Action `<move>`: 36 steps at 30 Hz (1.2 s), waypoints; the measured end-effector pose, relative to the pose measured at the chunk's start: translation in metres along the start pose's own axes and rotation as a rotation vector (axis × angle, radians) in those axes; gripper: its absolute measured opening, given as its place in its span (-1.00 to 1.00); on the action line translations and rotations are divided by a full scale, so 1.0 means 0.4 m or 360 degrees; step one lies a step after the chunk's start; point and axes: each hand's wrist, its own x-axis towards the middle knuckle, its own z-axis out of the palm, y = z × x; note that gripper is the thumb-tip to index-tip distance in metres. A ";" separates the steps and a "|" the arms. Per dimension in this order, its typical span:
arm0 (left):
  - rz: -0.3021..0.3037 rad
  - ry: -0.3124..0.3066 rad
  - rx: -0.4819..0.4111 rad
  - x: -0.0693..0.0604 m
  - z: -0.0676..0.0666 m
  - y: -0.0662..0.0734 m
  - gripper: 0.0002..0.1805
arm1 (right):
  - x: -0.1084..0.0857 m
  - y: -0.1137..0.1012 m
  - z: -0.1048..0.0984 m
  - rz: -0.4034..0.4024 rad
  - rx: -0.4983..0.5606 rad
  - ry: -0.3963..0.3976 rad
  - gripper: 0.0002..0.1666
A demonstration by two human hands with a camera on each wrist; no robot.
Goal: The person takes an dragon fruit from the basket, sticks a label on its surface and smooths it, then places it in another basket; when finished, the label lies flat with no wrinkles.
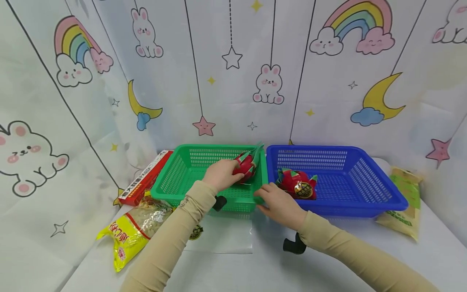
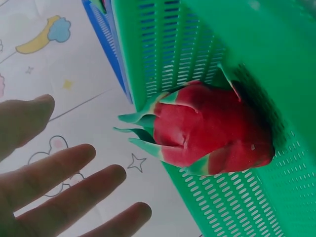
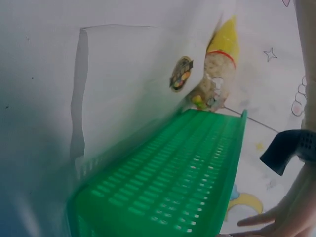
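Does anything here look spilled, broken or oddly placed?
Nothing looks spilled or broken. One small oddity: a round dark label shows on the white sheet before the green basket, resembling the one on the dragon fruit in the blue basket; perhaps it's stray.

A pale curtain (image 1: 237,107) printed with rabbits (image 1: 268,87), rainbows (image 1: 359,9), moons (image 1: 373,99) and stars (image 1: 204,126) fills the upper half of the frame. Left of centre, a long red box (image 1: 144,182) lies aslant on the white table (image 1: 270,273). Below it, toward the lower left, lies a yellow bag (image 1: 127,237). A flat white sheet (image 1: 226,239) with a round label (image 1: 196,232) is at lower centre; a tan and green bag (image 1: 405,202) lies at the right.
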 end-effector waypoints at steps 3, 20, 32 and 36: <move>0.0022 -0.0029 0.0025 0.021 -0.001 0.001 -0.62 | 0.007 0.004 0.002 -0.0036 -0.0015 -0.0044 -0.72; -0.0121 -0.0111 0.0036 0.125 0.014 -0.029 -0.57 | 0.031 0.020 0.003 -0.0130 -0.0023 -0.0145 -0.80; -0.0254 -0.0159 0.0004 0.181 0.051 -0.049 -0.46 | 0.037 0.015 0.003 -0.0166 -0.0115 -0.0169 -0.85; -0.0270 -0.0183 0.0014 0.196 0.070 -0.052 -0.40 | 0.037 0.014 0.002 -0.0169 -0.0145 -0.0148 -0.85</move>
